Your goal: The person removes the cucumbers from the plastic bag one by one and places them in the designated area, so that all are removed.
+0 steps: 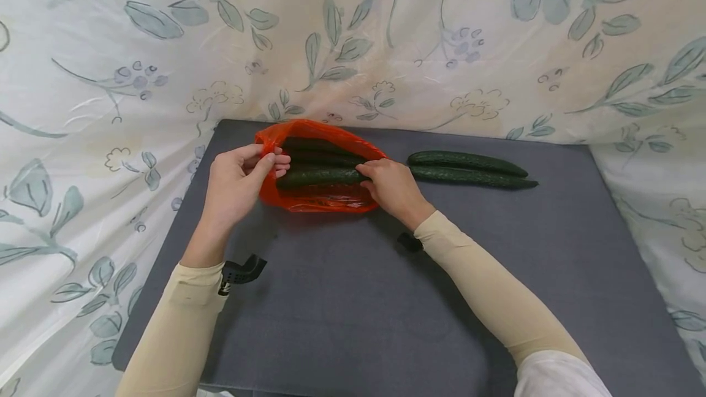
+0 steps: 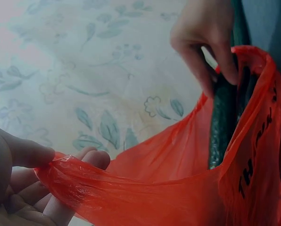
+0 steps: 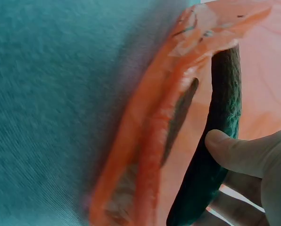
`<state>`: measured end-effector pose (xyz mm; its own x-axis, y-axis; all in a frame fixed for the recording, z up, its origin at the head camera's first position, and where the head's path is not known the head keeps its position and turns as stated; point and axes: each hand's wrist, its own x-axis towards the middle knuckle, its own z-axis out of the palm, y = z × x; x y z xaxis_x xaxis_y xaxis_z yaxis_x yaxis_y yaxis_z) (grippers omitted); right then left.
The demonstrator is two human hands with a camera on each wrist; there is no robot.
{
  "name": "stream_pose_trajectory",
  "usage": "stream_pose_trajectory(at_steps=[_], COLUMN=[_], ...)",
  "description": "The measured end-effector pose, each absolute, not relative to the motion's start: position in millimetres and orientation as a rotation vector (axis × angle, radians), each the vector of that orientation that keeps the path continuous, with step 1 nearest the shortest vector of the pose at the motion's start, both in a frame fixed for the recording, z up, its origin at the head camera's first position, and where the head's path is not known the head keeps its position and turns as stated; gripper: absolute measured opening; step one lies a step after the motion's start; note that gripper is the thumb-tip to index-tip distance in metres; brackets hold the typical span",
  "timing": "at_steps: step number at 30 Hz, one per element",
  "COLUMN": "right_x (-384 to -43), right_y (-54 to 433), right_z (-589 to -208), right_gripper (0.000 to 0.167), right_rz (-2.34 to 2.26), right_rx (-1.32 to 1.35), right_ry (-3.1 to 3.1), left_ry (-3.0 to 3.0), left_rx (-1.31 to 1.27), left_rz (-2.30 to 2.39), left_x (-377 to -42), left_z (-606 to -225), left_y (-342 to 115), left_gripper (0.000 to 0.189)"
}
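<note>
Behind the red bag (image 1: 309, 203) and out to both sides of it, we see a pale cloth (image 1: 386, 69) printed with grey-green leaves and small mauve berries. Beneath the bag spreads our dark grey table (image 1: 353, 305), much of its top reaching to the bag's right and towards us. Next in size come two beige sleeves: the left sleeve (image 1: 176, 329) rises from below the bag's left end, the right sleeve (image 1: 491, 287) slants in from its lower right. The bag itself is thin, creased plastic, its mouth spread wide.

Of our long, dark green cucumbers, two loose cucumbers (image 1: 477, 177) lie side by side just right of the bag. Others, the bagged cucumbers (image 1: 317, 144), rest inside it along its far wall. One more, the held cucumber (image 1: 325, 176), runs from our right hand (image 1: 394, 189) into the bag's mouth. That hand grips it between thumb and fingers at the bag's right end. Our left hand (image 1: 234, 185) pinches the rim at the bag's left end, thumb against fingers. On the bag's side, the left wrist view shows black lettering (image 2: 256, 157), partly hidden by folds.
</note>
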<state>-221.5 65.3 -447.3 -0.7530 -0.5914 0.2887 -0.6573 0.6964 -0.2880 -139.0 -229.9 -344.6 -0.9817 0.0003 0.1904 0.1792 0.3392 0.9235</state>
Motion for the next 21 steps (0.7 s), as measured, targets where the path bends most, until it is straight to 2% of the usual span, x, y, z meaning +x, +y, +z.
stream_pose_trajectory(at_steps=[21], right_x=[-208.6], right_y=[115.4], right_z=[-425.3], right_gripper=[0.041], right_rz=[0.713], right_rx=[0.934], right_ry=[-2.728], left_ry=[-2.415], left_rx=[-0.162], left_rz=[-1.721], left_x=[-138.2], left_z=[-343.4], left_y=[-231.8], left_gripper=[0.027])
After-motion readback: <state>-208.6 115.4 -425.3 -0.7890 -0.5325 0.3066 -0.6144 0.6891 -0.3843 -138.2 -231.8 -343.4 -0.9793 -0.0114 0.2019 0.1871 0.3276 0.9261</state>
